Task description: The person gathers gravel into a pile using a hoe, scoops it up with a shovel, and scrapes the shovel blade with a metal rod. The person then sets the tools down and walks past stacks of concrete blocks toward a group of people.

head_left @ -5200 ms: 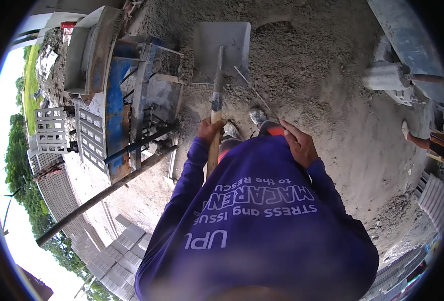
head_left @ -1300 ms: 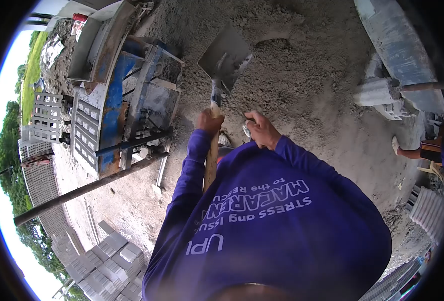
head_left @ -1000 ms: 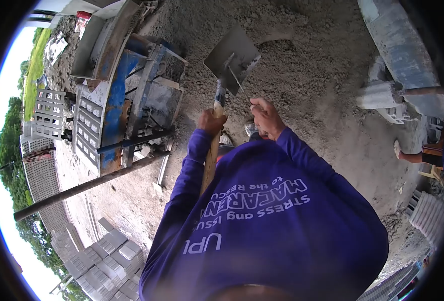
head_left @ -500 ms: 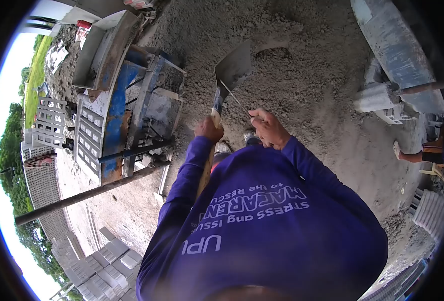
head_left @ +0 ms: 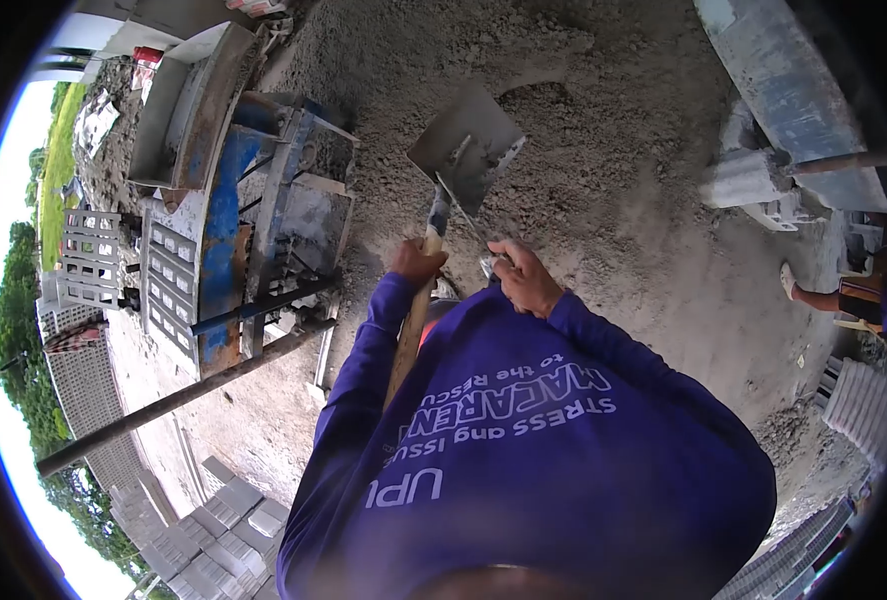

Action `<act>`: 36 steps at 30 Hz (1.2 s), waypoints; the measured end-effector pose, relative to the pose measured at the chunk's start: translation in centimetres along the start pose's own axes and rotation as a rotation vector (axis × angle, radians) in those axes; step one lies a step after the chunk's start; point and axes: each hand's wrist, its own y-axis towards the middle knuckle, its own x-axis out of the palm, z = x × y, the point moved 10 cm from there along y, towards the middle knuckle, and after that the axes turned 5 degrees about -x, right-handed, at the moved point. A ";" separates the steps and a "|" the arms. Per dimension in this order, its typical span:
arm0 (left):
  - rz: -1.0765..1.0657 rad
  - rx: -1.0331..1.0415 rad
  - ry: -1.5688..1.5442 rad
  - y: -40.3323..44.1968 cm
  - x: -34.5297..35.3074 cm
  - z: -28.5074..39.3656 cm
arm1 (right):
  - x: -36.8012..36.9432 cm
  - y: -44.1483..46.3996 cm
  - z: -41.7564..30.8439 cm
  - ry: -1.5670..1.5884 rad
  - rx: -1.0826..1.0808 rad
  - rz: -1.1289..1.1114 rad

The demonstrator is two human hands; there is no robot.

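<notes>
Had my left hand [head_left: 418, 262] gripping shovel handle [head_left: 410, 335], right hand [head_left: 525, 280] grasping thin rod [head_left: 460, 208] by blade [head_left: 481, 138]; seemingly scraping, next move called for steady handle.

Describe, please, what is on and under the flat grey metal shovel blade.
The flat grey metal shovel blade carries pale residue; a thin straight rod overlaps its lower edge. Coarse grey material surrounds the blade; whatever lies directly beneath is covered.
</notes>
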 end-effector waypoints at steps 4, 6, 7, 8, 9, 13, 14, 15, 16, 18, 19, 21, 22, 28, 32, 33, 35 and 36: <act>0.024 0.099 -0.003 0.7 0.1 0.5 | -0.4 2.7 -0.9 -0.087 -0.098 0.058; 0.021 0.105 -0.019 0.7 -1.0 2.6 | 0.4 2.2 -3.4 -0.203 -0.227 0.050; 0.007 0.081 -0.040 0.3 -0.8 2.8 | 0.5 2.2 -3.4 -0.181 -0.230 0.040; -0.005 0.066 -0.069 0.3 -0.6 3.3 | 0.6 2.2 -3.4 -0.159 -0.232 0.031; -0.016 0.050 -0.079 0.4 -0.4 3.5 | 0.7 3.0 -3.7 -0.059 -0.168 0.027; -0.065 0.000 -0.138 0.5 -0.1 3.8 | 1.5 5.1 -2.0 0.087 -0.073 0.011; -0.046 0.010 -0.128 0.5 -0.8 4.3 | 2.0 5.2 -2.3 0.091 -0.082 0.011; -0.028 0.010 -0.131 0.4 -1.2 4.7 | 2.5 4.6 -3.6 -0.086 -0.269 0.049; 0.000 0.008 -0.113 0.1 -1.2 4.8 | 2.5 4.8 -3.0 -0.057 -0.241 0.042; 0.060 0.013 -0.067 0.1 -1.7 5.4 | 2.3 6.1 -2.9 0.005 -0.196 0.034; 0.044 0.018 -0.107 0.2 -1.6 5.4 | 1.9 7.6 -2.1 0.176 -0.076 0.044; 0.003 0.031 -0.181 0.5 -1.1 5.3 | 1.9 8.1 -2.3 0.187 -0.082 0.064; 0.003 0.057 -0.158 0.7 -1.5 5.9 | 1.9 8.7 -3.3 0.193 -0.101 0.072; 0.014 -0.011 -0.177 0.8 -1.3 4.5 | 3.6 7.4 -2.1 0.204 -0.082 0.031; 0.102 0.071 0.061 2.3 -2.8 3.8 | 3.4 5.9 -5.0 0.224 -0.029 0.005; 0.164 0.092 0.161 3.0 -3.0 3.3 | 2.8 6.1 -5.1 0.214 -0.021 0.004; 0.243 0.086 0.272 3.3 -2.9 3.0 | 0.9 8.9 -3.0 0.273 -0.028 0.020; 0.261 0.059 0.288 3.2 -2.8 2.7 | 0.8 8.4 -2.7 0.246 0.002 0.027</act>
